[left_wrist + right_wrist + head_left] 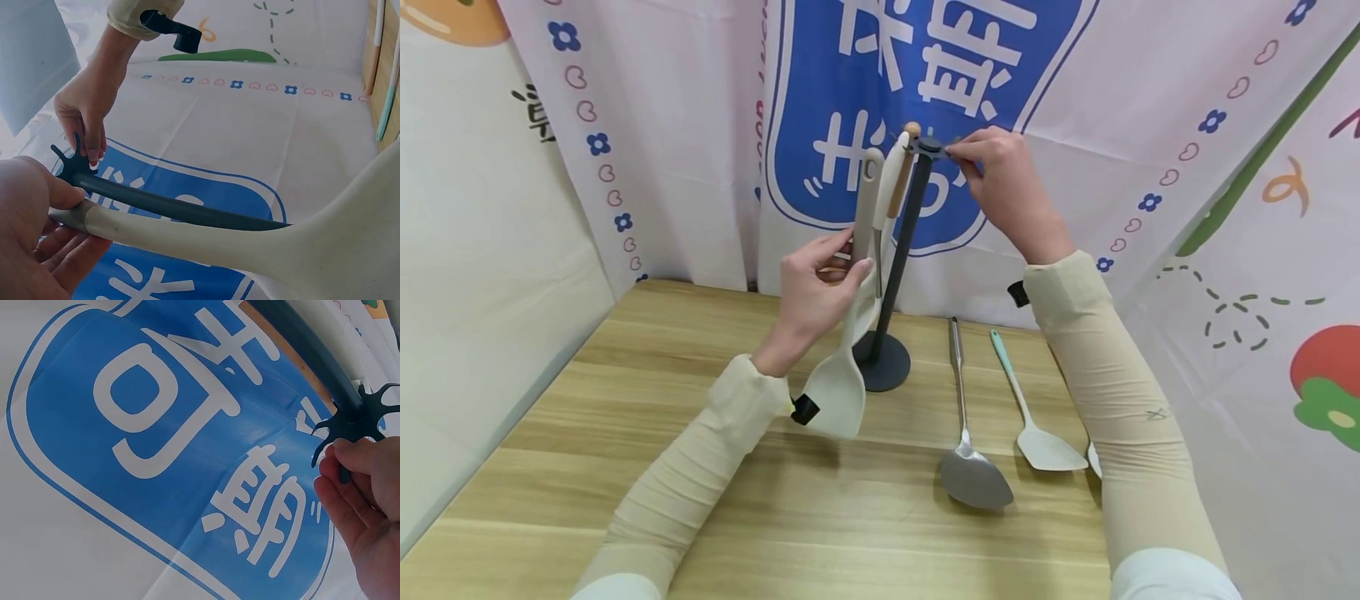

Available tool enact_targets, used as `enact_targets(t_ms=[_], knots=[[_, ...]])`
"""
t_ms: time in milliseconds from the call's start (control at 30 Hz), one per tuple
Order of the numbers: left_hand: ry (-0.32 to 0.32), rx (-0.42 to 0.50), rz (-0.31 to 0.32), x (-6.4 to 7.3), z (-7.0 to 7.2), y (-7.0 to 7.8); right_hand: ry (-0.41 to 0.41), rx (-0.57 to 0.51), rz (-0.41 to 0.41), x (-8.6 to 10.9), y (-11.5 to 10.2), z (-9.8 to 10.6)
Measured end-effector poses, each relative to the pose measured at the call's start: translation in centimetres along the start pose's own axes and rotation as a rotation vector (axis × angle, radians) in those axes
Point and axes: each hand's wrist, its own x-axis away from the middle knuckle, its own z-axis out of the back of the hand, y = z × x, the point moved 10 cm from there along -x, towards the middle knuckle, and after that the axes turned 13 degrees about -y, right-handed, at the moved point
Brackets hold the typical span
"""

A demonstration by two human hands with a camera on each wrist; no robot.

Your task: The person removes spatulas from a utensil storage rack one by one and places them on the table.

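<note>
One off-white, beige-handled spatula is gripped by the left hand beside a dark, round-based stand, its hooked top pinched by the right hand; beneath stretches a pale wood-grain surface, backed by white printed cloth hangings.

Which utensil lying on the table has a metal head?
The leftmost spatula, nearest the stand: grey metal, whereas the mint-handled spatula and the partly hidden utensil show white.

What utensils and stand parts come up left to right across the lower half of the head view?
Gray-handled spatula in left hand, dark stand base, metal turner, mint-handled spatula, white edge showing past right sleeve.
</note>
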Motion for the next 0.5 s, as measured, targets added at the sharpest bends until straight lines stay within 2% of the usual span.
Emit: enact_targets(t_ms=[500], knots=[[-0.028,-0.043,0.052,0.51,0.89,-0.64,-0.003,0.004,-0.041,0.11,-0.09,-0.01]])
